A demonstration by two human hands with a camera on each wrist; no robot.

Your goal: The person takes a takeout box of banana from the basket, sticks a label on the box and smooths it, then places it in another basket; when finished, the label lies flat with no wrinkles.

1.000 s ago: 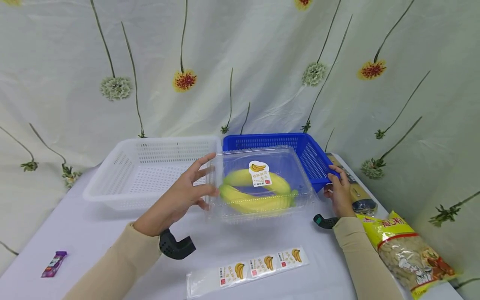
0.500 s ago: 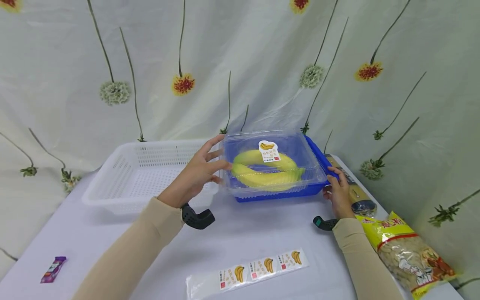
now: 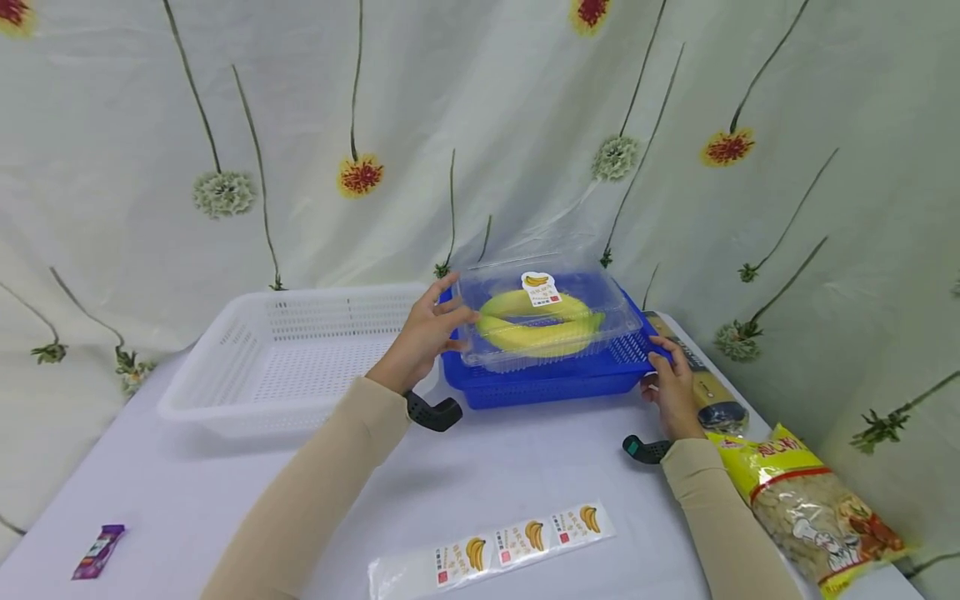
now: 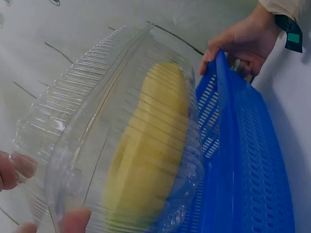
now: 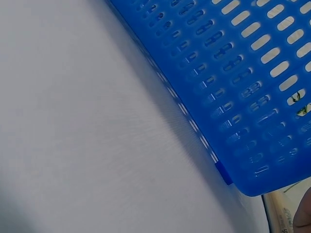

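Observation:
My left hand [image 3: 425, 337] grips the left end of a clear plastic clamshell box [image 3: 468, 292] with yellow bananas [image 3: 536, 337] inside. A banana label [image 3: 542, 288] is stuck on its lid. In the head view the box appears above the blue basket [image 3: 551, 392], slightly tilted; whether it touches the basket I cannot tell. The right hand [image 3: 672, 387] holds the basket's right rim at the near corner. In the left wrist view the box [image 4: 92, 116] stands between the fingertips [image 4: 75, 221] and the blue basket wall [image 4: 257, 160].
A white basket [image 3: 225, 358] stands left of the blue one. A strip of banana stickers [image 3: 495, 546] lies in front. A purple wrapped snack [image 3: 99, 552] is at the left. A yellow food bag [image 3: 821, 517] and a gold-and-dark package [image 3: 716, 396] lie by the right edge.
The left hand has carried the banana box away from me and slightly right, from in front of the blue basket to over it. The right hand has stayed at the basket's rim.

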